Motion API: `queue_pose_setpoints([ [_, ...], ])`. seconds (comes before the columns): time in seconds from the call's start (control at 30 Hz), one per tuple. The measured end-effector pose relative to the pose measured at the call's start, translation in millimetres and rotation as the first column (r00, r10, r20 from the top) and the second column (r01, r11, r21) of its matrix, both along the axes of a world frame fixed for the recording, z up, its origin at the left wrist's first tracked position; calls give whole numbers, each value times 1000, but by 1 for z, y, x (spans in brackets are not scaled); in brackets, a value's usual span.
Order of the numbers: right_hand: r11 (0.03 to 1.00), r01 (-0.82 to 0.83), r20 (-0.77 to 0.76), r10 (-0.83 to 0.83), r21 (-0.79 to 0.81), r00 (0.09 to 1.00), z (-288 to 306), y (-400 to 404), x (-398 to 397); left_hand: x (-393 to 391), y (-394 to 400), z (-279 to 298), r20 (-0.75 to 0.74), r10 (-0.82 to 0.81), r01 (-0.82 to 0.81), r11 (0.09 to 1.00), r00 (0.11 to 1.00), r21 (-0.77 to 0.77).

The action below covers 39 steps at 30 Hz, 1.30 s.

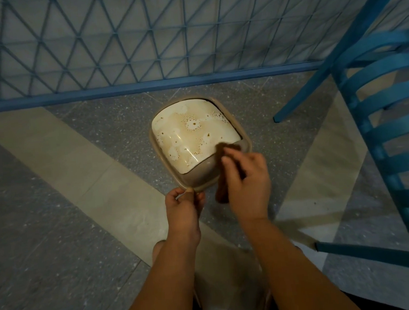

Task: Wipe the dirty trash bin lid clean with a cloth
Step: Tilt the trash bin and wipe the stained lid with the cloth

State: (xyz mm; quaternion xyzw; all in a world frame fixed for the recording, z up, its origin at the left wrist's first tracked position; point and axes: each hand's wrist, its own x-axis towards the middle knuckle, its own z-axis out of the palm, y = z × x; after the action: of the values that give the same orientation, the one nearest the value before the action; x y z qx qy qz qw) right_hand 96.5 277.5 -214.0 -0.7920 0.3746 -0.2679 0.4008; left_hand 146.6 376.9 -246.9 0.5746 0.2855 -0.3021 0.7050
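A beige trash bin stands on the floor, its cream lid [192,134] spotted with brown stains and dried rings. My left hand [184,207] pinches the bin's rim [191,188] at the near corner. My right hand [247,181] grips a brown cloth [222,189] and holds its upper end against the lid's near right edge; the cloth's other end hangs down below the hand. The cloth hides part of that edge.
A blue metal fence [144,50] with a triangle pattern runs along the far side just behind the bin. A blue slatted chair [376,120] stands close on the right. Grey and beige floor tiles [57,187] lie to the left.
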Motion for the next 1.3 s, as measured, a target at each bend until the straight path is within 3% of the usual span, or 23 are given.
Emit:
queue_pose_setpoints([
  [0.07,960,177,-64,-167,217,984,-2,-17,2,0,1,0,-16,2,-2,1000,1000,-2],
  [0.13,922,251,-136,-219,294,966,0,-27,2,1,1,2,-20,-3,3,1000,1000,-4],
  [0.23,962,146,-108,-124,231,986,10,-18,1,0,1,4,-15,-14,14,1000,1000,13],
  [0.37,980,-186,-172,172,-73,970,22,-6,3,3,8,5,-12,-74,75,996,997,58],
  [0.57,989,31,-307,16,145,952,1,-48,-5,17,24,7,7,-83,82,994,997,74],
  [0.73,987,-26,-406,90,160,910,-18,-39,-30,39,41,1,-13,58,-57,997,998,48],
  [0.93,977,-118,-386,180,178,905,-21,5,-42,39,40,-3,-43,253,-253,967,967,-11],
  [1.1,975,-74,-334,143,212,932,-26,26,-44,-6,8,4,-104,201,-201,980,974,7],
  [1.3,975,-173,-340,211,138,917,-22,19,-45,-41,-11,15,-96,65,-59,996,993,61],
])
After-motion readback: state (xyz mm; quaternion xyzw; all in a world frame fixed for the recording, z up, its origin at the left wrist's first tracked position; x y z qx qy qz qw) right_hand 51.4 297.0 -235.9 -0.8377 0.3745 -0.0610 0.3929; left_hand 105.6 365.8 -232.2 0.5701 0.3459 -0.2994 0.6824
